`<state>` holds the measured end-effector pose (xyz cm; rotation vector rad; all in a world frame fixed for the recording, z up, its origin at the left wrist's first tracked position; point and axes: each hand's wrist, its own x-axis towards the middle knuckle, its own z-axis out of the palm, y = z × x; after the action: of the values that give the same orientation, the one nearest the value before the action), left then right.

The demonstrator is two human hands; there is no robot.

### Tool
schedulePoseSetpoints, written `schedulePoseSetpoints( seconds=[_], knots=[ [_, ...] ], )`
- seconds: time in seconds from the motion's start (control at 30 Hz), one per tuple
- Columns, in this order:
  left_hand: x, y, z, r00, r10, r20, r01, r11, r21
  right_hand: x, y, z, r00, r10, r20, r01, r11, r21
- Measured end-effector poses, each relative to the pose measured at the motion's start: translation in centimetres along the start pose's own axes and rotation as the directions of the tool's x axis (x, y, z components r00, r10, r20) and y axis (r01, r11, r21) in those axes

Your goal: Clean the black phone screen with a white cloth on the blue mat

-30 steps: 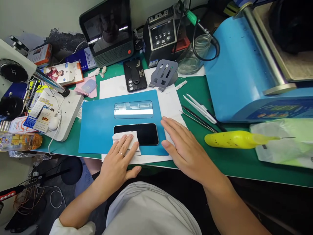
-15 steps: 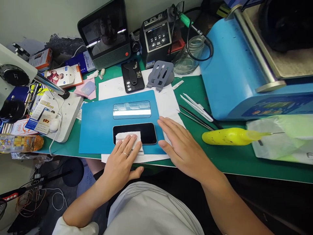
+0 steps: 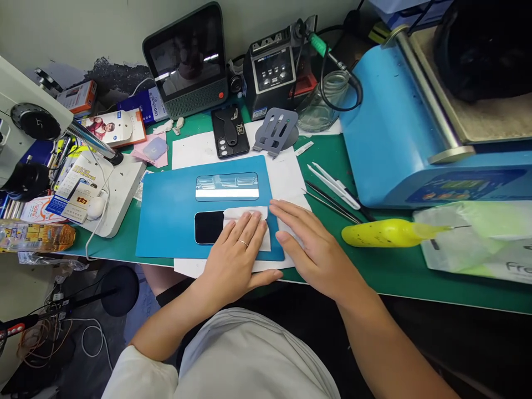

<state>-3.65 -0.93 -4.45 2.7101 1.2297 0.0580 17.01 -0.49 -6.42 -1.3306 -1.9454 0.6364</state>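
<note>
A black-screened phone (image 3: 208,228) lies face up on a blue mat (image 3: 166,216). My left hand (image 3: 239,249), with a ring on one finger, is flat on a white wipe (image 3: 266,239) over the phone's right part, its fingers stretched out. My right hand (image 3: 311,241) rests open at the mat's right edge, holding nothing, with its fingertips close to the phone's right end. Just above the phone lies a clear glass screen protector (image 3: 226,186) with a white strip across it.
Tweezers (image 3: 334,185) and a yellow squeeze bottle (image 3: 378,233) with a needle tip lie to the right, before a big blue machine (image 3: 374,138). Behind the mat are a black phone housing (image 3: 230,132), a grey stand (image 3: 275,132) and a glass jar (image 3: 322,105). A microscope base (image 3: 120,194) stands left.
My left hand has slid the wipe to the right along the phone, uncovering the left part of its screen. My right hand has stayed nearly in place. The view has shifted slightly.
</note>
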Motion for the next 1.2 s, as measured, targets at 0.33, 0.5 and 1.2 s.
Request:
schedulePoseSetpoints(
  seconds=[0.33,0.5,1.2],
  knots=[
    [-2.3,-1.3,-0.7,0.998,-0.055,0.000,0.055,0.994,-0.090,-0.3,0.3,0.5,0.996,0.003,0.091,0.006,0.995,-0.104],
    [-4.7,-4.0,-1.5,0.985,-0.170,-0.017,0.169,0.985,-0.030,-0.2,0.1,0.1,0.995,0.028,0.091,-0.020,0.996,-0.087],
    [-2.0,-3.7,-0.4,0.966,0.028,-0.258,-0.052,0.995,-0.086,8.3,-0.4,-0.8,0.980,0.053,0.194,0.022,0.931,-0.364]
  ],
)
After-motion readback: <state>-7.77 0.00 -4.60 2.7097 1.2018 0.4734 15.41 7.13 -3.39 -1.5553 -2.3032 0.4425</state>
